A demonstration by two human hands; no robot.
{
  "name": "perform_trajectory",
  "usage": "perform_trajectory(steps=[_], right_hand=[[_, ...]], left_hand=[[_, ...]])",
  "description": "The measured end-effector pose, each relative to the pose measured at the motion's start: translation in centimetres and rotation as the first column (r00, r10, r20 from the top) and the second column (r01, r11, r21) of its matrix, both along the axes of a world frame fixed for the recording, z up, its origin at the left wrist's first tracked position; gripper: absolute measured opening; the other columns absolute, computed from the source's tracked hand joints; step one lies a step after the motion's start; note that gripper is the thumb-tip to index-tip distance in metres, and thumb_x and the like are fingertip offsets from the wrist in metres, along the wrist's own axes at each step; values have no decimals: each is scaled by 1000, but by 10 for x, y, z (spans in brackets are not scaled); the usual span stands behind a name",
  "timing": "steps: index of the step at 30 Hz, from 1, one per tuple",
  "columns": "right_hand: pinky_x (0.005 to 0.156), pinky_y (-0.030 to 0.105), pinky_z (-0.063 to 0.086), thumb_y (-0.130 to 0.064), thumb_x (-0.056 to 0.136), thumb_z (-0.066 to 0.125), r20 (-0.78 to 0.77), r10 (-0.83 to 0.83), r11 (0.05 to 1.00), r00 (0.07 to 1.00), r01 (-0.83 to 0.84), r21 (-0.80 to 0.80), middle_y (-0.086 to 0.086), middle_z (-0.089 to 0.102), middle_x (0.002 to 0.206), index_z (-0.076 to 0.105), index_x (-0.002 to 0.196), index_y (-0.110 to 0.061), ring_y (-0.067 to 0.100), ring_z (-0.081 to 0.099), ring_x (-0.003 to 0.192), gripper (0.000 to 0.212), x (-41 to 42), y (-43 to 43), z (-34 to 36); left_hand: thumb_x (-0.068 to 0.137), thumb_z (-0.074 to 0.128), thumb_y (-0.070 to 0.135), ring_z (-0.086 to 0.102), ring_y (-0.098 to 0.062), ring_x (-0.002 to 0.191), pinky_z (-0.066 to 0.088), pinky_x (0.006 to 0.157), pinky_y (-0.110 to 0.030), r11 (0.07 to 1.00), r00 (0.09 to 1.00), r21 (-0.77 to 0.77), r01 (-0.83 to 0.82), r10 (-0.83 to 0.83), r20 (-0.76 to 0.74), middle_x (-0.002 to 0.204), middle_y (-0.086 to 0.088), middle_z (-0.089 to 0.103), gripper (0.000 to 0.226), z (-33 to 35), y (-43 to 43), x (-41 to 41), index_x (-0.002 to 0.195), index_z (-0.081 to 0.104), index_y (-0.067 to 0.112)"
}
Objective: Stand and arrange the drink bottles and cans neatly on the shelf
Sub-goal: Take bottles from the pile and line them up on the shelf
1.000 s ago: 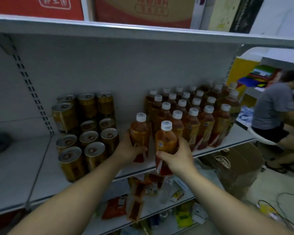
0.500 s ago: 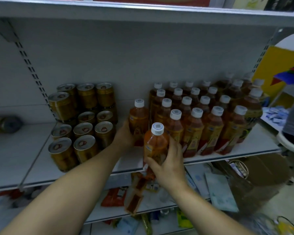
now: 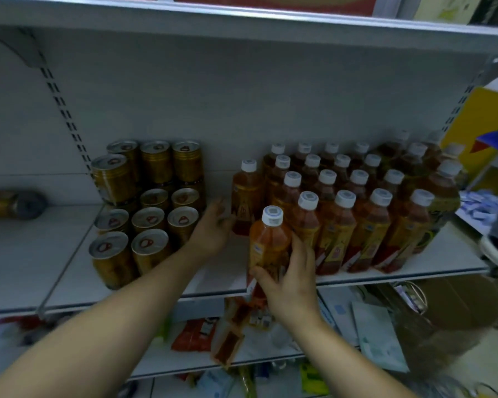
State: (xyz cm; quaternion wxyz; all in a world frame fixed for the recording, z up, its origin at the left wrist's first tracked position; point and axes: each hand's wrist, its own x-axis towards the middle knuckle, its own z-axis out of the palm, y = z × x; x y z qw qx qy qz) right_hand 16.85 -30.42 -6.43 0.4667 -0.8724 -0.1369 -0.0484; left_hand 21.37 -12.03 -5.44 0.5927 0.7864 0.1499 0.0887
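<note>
Visibly, the frontmost bottle (image 3: 266,245) holds amber drink

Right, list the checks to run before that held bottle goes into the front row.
1. Grip of right hand on held bottle: ok.
2. Its base seated on the shelf: cannot tell, the hand hides it.
3. Bare space left of the front row: ok.
4. The lone bottle behind stands upright: ok.
5. The left hand clear of it: cannot tell, blurred.
6. All cans standing: not ok, a lying can far left.
</note>
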Motion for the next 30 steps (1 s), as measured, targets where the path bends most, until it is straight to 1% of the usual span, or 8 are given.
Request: perform_trajectory(steps=[3, 6, 9, 13, 17, 23, 27, 30], right_hand=[[116, 36, 23, -40, 79, 76, -33, -8, 999, 999, 9, 38, 0, 26, 146, 24, 149, -23, 18, 22, 140, 89, 2, 0, 4], [114, 39, 29, -42, 76, 78, -60, -7, 998, 998, 11, 59, -1, 28, 143, 27, 147, -22, 19, 27, 138, 90, 5, 0, 7], [112, 40, 33, -43, 76, 78, -98, 2, 997, 995, 6, 78, -2, 29, 144, 29, 146, -22, 20, 30, 137, 88, 5, -2, 12], [104, 26, 31, -43, 79, 75, -3, 45, 999, 999, -44, 28, 0, 36, 139, 41, 140, -21, 19, 35, 132, 73, 8, -18, 33], [102, 31, 28, -51, 84, 65, 357, 107, 971, 928, -20, -240, 7, 43, 136, 49, 136, -21, 26, 36, 129, 62, 50, -36, 90], [117, 52, 14, -83, 81, 23, 49, 213, 629, 976, -99, -771, 0, 11, 162, 17, 152, -37, 30, 9, 148, 85, 118, -41, 118], [115, 53, 20, -81, 80, 17, 64, 208, 624, 976, -82, -777, 0, 11, 163, 15, 152, -36, 31, 10, 147, 85, 122, -37, 113], [115, 49, 21, -79, 83, 20, 67, 209, 629, 976, -82, -773, 0, 12, 162, 16, 153, -34, 30, 10, 147, 83, 121, -39, 112]], left_hand=[[93, 48, 18, 49, -22, 124, 45, 97, -38, 990, 996, -114, 84, -79, 46, 132, -5, 50, 37, -13, -14, -52, 130, 42, 22], [69, 69, 32, 48, -7, 125, 46, 100, -31, 942, 944, 60, 331, -330, -28, 136, 8, 49, 82, -29, -30, -79, 143, 33, 27], [64, 81, 40, 50, -2, 121, 47, 99, -31, 960, 972, 153, 235, -236, -11, 134, 16, 51, 97, -37, -46, -75, 144, 27, 38], [76, 77, 29, 54, -6, 112, 45, 93, -24, 979, 993, 173, 106, -115, 41, 124, 14, 54, 77, -34, -60, -70, 139, 34, 33], [81, 73, 21, 51, -7, 113, 40, 91, -21, 979, 995, 187, 79, -88, 41, 117, 14, 52, 71, -32, -57, -65, 138, 32, 32], [76, 77, 21, 41, -18, 131, 38, 105, -34, 979, 996, 181, 90, -85, -34, 140, 2, 40, 91, -30, -39, -36, 146, 19, 24], [61, 77, 41, 18, -22, 144, 26, 115, -46, 932, 987, 326, 156, -134, -89, 156, 1, 17, 117, -23, -28, -12, 150, 1, 30], [60, 83, 31, 37, -16, 136, 36, 109, -38, 964, 985, 206, 165, -150, -85, 146, 2, 36, 120, -20, -25, 4, 149, 2, 32]])
